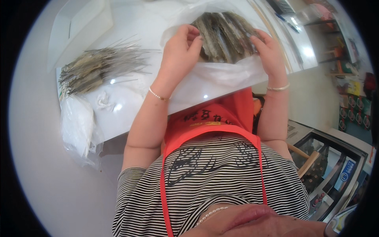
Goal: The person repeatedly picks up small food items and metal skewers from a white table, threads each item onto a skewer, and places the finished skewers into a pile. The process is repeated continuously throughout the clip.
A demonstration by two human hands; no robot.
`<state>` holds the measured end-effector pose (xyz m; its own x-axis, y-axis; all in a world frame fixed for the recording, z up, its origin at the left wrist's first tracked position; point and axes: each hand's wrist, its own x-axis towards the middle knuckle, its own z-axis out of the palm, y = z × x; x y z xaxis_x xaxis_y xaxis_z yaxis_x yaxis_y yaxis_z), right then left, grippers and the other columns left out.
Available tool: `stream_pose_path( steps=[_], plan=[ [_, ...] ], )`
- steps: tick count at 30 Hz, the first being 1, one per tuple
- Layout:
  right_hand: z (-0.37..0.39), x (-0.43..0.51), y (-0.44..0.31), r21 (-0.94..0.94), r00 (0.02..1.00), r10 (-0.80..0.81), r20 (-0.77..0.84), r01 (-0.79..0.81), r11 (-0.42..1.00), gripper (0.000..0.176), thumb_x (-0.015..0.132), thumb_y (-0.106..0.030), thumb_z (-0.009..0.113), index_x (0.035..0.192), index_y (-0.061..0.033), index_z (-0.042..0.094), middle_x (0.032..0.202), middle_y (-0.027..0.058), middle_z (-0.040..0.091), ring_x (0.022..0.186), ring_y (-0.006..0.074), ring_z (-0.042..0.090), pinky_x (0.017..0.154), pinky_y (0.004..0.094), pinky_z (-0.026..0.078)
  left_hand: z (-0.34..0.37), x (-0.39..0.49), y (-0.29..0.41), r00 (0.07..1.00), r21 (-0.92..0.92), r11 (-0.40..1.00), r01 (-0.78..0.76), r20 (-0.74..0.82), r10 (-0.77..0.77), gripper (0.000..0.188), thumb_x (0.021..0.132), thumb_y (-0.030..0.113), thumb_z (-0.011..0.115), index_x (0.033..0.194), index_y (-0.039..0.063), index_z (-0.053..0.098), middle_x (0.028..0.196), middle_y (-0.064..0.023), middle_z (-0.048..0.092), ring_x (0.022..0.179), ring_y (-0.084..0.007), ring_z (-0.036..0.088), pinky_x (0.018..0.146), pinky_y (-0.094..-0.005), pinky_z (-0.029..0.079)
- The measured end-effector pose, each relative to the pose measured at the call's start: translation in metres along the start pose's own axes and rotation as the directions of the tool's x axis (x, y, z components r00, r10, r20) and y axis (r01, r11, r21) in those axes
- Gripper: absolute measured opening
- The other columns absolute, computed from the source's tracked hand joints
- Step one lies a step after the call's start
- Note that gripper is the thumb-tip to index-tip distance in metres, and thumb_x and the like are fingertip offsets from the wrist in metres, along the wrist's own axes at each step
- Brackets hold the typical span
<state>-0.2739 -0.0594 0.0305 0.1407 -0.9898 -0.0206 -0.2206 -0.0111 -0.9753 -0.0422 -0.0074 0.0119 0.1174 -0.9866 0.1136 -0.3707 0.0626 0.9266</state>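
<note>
Dark greenish-brown flat strips [220, 38], perhaps kelp, lie side by side in a translucent plastic bag [228, 71] on the white table [127, 109]. At the bag's left side is my left hand [182, 49], fingers curled and the thumb close to the strips' edge. My right hand [269, 49] touches the right edge of the strips and bag, with its thumb towards them. Whether either hand pinches the bag or a strip is not clear. To the left lies a pile of thin skewers [127, 57] bearing flat brownish pieces [86, 71].
A whitish plastic tub [84, 26] stands at the far left. Nearer are a clear bag of white items [78, 127] and a crumpled white scrap [105, 100]. Long thin sticks [271, 26], a blue pen [287, 23] and a calculator [281, 6] are at the right.
</note>
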Motion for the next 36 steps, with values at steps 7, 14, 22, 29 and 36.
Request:
stream_pose_path(
  steps=[7, 14, 22, 29, 36],
  plan=[
    [-0.003, 0.001, 0.003, 0.087, 0.999, -0.021, 0.032, 0.018, 0.996, 0.036, 0.093, -0.011, 0.058, 0.123, 0.0089, 0.055, 0.107, 0.0068, 0.065, 0.093, 0.0093, 0.057, 0.082, 0.023, 0.046, 0.002, -0.002, 0.002, 0.997, 0.227, 0.973, -0.03, -0.068, 0.047, 0.025, 0.087, 0.012, 0.064, 0.106, -0.002, 0.057, 0.096, -0.0102, 0.065, 0.08, -0.0158, 0.062, 0.071, -0.028, 0.051],
    [-0.004, 0.005, 0.007, 0.134, 0.994, -0.107, 0.037, 0.101, 0.986, 0.036, 0.093, -0.011, 0.058, 0.122, 0.01, 0.055, 0.107, 0.0075, 0.065, 0.092, 0.01, 0.058, 0.082, 0.0234, 0.047, 0.0, 0.003, -0.006, 0.964, 0.255, 0.943, -0.216, -0.099, 0.247, 0.044, 0.087, 0.009, 0.063, 0.129, 0.003, 0.052, 0.118, -0.0145, 0.06, 0.093, -0.0185, 0.063, 0.073, -0.0276, 0.052],
    [0.013, -0.003, 0.003, -0.357, 0.906, -0.423, -0.01, 0.392, 0.848, 0.03, 0.091, -0.012, 0.058, 0.118, -0.0003, 0.061, 0.094, 0.0158, 0.069, 0.082, 0.0244, 0.066, 0.075, 0.0318, 0.051, 0.0, -0.002, 0.008, 0.927, 0.097, 0.941, -0.324, -0.168, 0.336, 0.053, 0.084, 0.008, 0.062, 0.134, 0.001, 0.048, 0.139, -0.0232, 0.045, 0.117, -0.035, 0.052, 0.088, -0.0353, 0.049],
    [0.015, 0.008, 0.015, -0.59, 0.938, -0.346, -0.03, 0.263, 0.763, 0.029, 0.088, -0.018, 0.059, 0.111, -0.0018, 0.064, 0.084, 0.0216, 0.067, 0.079, 0.0379, 0.065, 0.074, 0.0408, 0.051, -0.001, 0.0, 0.003, 0.914, 0.137, 0.924, -0.358, -0.153, 0.376, 0.047, 0.083, 0.009, 0.064, 0.129, 0.004, 0.053, 0.139, -0.0236, 0.046, 0.113, -0.0331, 0.053, 0.087, -0.0349, 0.049],
    [0.02, 0.004, 0.006, -0.57, 0.943, -0.325, 0.067, 0.304, 0.763, 0.036, 0.086, -0.026, 0.063, 0.111, -0.0003, 0.064, 0.083, 0.0204, 0.068, 0.075, 0.0329, 0.066, 0.069, 0.0377, 0.051, 0.0, -0.001, 0.007, 0.914, 0.151, 0.92, -0.361, -0.136, 0.381, 0.041, 0.082, 0.009, 0.065, 0.122, 0.005, 0.059, 0.138, -0.0228, 0.047, 0.112, -0.0318, 0.053, 0.088, -0.035, 0.049]
  ],
)
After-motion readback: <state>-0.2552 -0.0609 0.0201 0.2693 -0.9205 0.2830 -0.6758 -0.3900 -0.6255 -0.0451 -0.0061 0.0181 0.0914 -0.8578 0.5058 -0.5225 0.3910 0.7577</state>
